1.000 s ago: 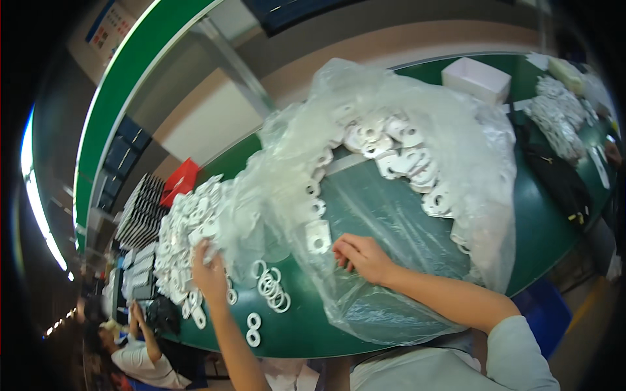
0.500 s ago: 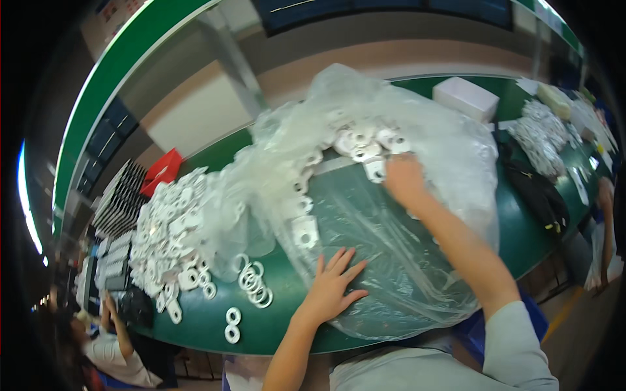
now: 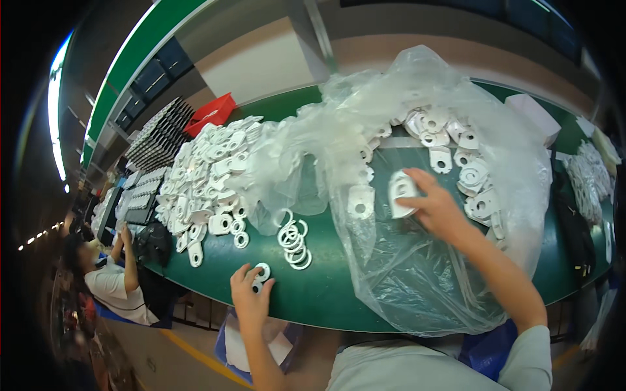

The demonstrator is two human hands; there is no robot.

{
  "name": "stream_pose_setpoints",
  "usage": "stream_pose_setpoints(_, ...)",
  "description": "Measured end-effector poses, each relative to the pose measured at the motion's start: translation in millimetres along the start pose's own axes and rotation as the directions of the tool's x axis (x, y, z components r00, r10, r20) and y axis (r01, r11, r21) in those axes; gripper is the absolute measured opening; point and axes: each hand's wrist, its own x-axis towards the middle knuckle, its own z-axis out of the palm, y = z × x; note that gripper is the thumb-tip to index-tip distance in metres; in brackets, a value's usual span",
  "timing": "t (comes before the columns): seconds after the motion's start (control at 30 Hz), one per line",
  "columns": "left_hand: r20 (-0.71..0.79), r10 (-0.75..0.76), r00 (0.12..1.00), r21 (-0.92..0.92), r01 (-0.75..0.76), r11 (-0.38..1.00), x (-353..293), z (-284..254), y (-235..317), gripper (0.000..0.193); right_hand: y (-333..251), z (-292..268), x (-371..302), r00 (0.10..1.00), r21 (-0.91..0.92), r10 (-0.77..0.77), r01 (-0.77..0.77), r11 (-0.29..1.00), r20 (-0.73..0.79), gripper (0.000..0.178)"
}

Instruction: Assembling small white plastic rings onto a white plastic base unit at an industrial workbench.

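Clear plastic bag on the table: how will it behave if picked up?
Likely floppy: the plastic bag lies in wrinkles and folds. Probably thin, since the green table shows through. Loose white parts among its folds may slide or spill.

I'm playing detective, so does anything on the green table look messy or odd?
Mostly the clear plastic: its far side is bunched and wrinkled, while its near side lies flatter. The thin white rings, left of it, lie in an overlapping jumble instead of a neat stack. Nothing looks clearly broken.
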Motion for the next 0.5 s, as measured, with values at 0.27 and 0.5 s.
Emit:
stream_pose_setpoints(0.27,-0.037,0.113,0.993,-0.152,-0.118,0.981,30,3,15,0.024,-32,19,-6,0.996,0.555,-0.026,0.067,0.829,-0.081,0.058)
stream_pose_setpoints(0.5,-0.077,0.613,0.786,-0.457,-0.574,0.679,59,47,138,0.028,-41,24,-20,0.993,0.661,0.059,0.023,0.75,-0.103,0.052)
